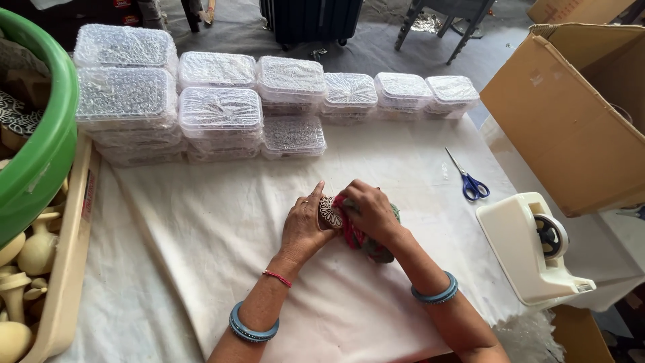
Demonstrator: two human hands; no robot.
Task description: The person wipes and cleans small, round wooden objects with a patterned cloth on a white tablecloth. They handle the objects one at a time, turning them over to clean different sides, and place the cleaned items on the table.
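Both hands [339, 218] press a patterned cloth [359, 238] mid-table [201, 222].

Count taken outward from the white tape dispenser [533, 249], one on the cloth. One pair of blue-handled scissors [469, 179] lies just beyond it. One open cardboard box [571, 121] stands behind it. Far across from it: one green tub [40, 154] and one cream tray [67, 269]. Clear plastic boxes [222, 107]: nine stacks visible along the far edge.
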